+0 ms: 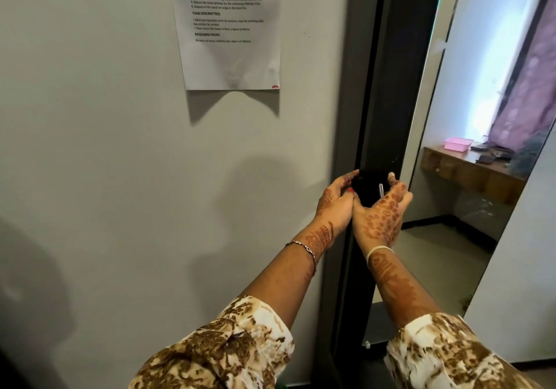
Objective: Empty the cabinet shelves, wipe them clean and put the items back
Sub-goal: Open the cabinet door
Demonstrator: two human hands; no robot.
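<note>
Sleeves first, at 6 o'clock: patterned brown-and-cream cuffs, the left sleeve (216, 349) and right sleeve (445, 355), with both bare forearms reaching up toward the centre. I see a thin chain bracelet (304, 248) on the left wrist and a white band (379, 250) on the right. Just right of centre the two hands meet, heels touching. The left hand (337, 205) curls its thumb and fingers round the left edge of a small black object (367, 188); the right hand (382, 214) cups the same object from below and the right, one fingertip raised. What the object is I cannot tell; a small silvery sliver (381, 190) shows on it. Directly behind the hands stands a dark vertical door frame (382, 88). From 9 to 12 o'clock spreads a grey wall (105, 118) with a printed sheet (228, 42) taped up at 12. At 3 o'clock, farthest off, a tall bright panel, mirror or opening I cannot tell, shows the wooden cabinet (469, 172) with drawer fronts, a pink tray (458, 143) and dark items (493, 154) on top, well apart from both hands.
</note>
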